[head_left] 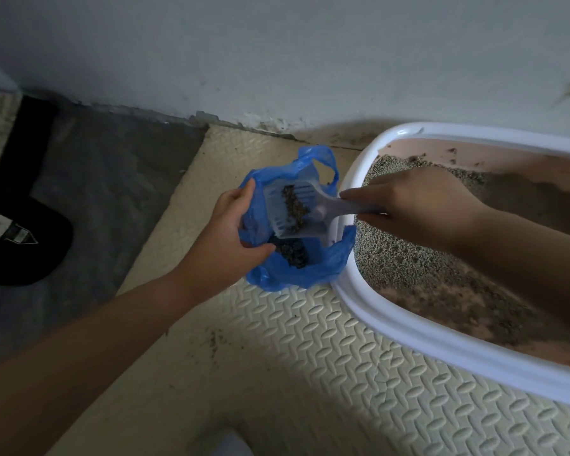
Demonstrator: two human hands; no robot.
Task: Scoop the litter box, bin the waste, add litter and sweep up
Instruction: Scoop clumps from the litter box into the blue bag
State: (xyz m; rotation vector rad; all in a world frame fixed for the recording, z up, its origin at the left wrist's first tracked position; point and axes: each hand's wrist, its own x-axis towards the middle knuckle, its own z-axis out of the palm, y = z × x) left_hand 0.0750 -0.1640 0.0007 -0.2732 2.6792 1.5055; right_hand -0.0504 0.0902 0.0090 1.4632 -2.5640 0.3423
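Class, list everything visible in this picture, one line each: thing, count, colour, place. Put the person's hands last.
wall: one, pale grey, at the back
floor: dark grey, at the left
mat: one, cream, right of the bare floor
litter box: one, white rim, pink inside, on the mat at right
litter: grey, inside the litter box
plastic bag: one, blue, on the mat beside the litter box
scoop: one, pale grey, over the bag's open mouth
clumps: two dark heaps, one on the scoop, one in the bag
black object: one, far left, unidentifiable
left hand: one, grips the bag's edge
right hand: one, holds the scoop's handle
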